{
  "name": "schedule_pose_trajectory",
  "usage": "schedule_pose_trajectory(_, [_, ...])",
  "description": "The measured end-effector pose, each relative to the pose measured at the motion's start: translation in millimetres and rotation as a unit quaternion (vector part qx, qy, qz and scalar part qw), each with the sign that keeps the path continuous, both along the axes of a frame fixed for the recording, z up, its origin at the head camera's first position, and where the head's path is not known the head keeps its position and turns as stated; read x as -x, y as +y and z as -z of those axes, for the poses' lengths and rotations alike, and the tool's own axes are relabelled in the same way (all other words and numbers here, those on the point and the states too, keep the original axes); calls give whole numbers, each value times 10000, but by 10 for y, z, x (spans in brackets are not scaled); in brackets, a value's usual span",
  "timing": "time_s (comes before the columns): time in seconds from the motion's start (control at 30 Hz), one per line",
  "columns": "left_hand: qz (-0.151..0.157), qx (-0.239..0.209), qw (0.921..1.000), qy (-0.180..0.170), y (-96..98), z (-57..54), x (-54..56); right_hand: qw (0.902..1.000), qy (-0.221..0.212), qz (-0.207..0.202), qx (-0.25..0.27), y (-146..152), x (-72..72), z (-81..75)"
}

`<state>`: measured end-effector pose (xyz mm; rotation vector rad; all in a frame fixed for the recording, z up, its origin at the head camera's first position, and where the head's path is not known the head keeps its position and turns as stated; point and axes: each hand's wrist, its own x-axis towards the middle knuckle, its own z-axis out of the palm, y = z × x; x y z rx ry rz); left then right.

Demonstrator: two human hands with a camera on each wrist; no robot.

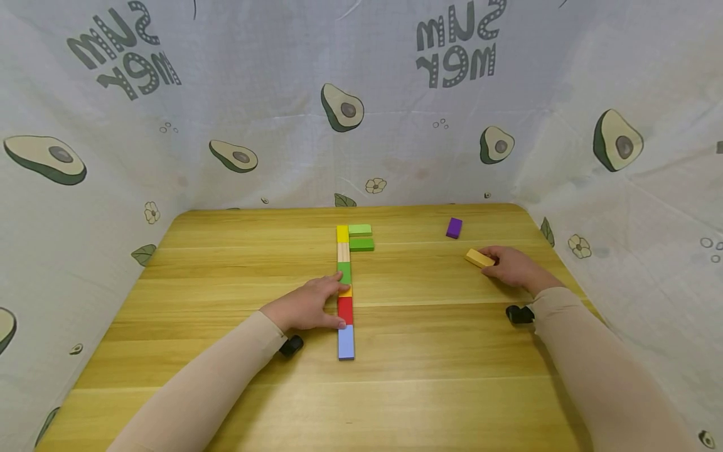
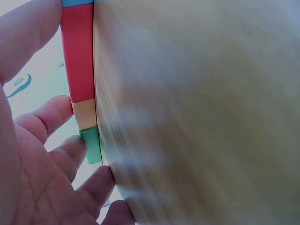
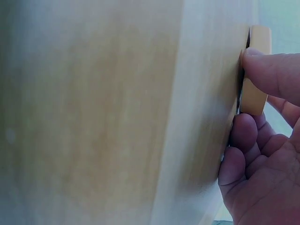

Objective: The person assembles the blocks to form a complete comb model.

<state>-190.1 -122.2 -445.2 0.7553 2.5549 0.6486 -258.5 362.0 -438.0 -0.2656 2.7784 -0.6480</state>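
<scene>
Orange block — lengthwise far-left (right hand pinching).

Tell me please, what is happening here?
A person's right hand pinches a yellowish rectangular block on the right part of a wooden table. The left hand touches a straight row of multicoloured rectangular blocks. Two green rectangular blocks, one lighter, extend rightward near its far end. A purple rectangular block lies apart, farther away than the yellowish one.
</scene>
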Motion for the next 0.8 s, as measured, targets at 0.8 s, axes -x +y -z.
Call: schedule_pose_trajectory(0.8, [-61, -18, 10000, -10, -6, 3, -2, 9984, 467, -329, -27, -345, 115, -138])
